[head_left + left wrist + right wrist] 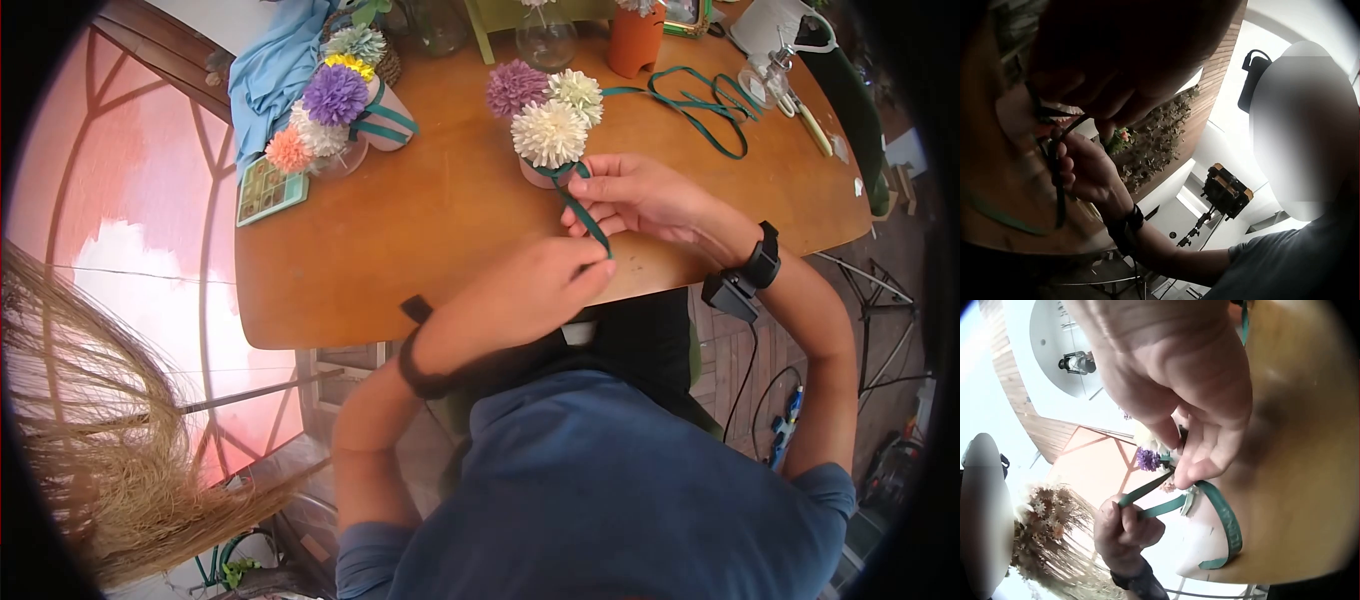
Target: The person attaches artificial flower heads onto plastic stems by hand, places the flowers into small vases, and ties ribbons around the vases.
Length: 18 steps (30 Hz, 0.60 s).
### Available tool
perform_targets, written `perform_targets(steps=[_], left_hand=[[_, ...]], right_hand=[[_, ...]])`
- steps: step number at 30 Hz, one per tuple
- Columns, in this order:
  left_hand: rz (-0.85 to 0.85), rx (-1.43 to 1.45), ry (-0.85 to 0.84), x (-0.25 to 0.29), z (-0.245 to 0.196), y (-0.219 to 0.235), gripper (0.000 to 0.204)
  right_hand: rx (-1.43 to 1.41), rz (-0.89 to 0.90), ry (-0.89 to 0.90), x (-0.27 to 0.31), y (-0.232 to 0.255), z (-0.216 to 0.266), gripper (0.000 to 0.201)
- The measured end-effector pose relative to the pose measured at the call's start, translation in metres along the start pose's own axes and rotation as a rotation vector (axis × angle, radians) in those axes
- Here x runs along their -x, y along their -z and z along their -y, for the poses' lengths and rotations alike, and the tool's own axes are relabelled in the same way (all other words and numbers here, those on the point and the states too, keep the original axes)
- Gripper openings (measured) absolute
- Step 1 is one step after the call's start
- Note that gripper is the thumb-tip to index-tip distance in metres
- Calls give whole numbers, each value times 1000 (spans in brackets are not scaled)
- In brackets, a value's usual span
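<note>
A bunch of pompom flowers, with a cream bloom [550,133], a mauve bloom [516,88] and a pale green bloom [575,93], stands near the table's front edge. Below the blooms, a pink holder [538,176] shows partly. A dark green ribbon [584,218] runs round it at the front. My right hand [645,195] pinches the ribbon between thumb and fingers, close beside the bunch. With thumb and fingers, my left hand [1125,531] grips a stretch of ribbon [1147,489] drawn out from the right fingers. A loose lettered ribbon end [1227,528] curls down below the right hand.
More ribbon [715,110] lies looped at the table's right, near a white-handled tool [808,125]. A second bouquet [335,95] and a mint-framed box [272,190] sit at the left. An orange vase [636,48] and a glass vase [546,42] stand at the back.
</note>
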State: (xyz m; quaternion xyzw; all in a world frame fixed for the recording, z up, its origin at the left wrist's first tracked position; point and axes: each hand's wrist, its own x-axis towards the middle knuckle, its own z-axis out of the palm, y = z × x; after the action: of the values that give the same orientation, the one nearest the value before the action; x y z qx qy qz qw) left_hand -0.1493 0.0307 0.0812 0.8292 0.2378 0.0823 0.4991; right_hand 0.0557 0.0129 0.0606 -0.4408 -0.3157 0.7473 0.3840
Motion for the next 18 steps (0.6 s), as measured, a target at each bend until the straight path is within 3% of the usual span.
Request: perform_targets(steps=[2,6,8,11,15,18], left_hand=[[29,-79,-104,-10,13,-15,32],[35,22,-55,-11,24,-8,31],[-121,112,100,-8,27,10,32],[-139,-67,224,-15,25,21,28],[-71,38,110,-27,46,7,27],[-158,277,49,-34,55,5,25]], right_hand=[[-15,23,20,-3,3,-7,9],[-88,50,76,-3,14,-12,11],[-79,43,65,-1,19,-12,11],[-106,46,42,0,17,-8,11],[-148,50,28,1,16,-8,11],[-118,29,35,0,22,-11,10]])
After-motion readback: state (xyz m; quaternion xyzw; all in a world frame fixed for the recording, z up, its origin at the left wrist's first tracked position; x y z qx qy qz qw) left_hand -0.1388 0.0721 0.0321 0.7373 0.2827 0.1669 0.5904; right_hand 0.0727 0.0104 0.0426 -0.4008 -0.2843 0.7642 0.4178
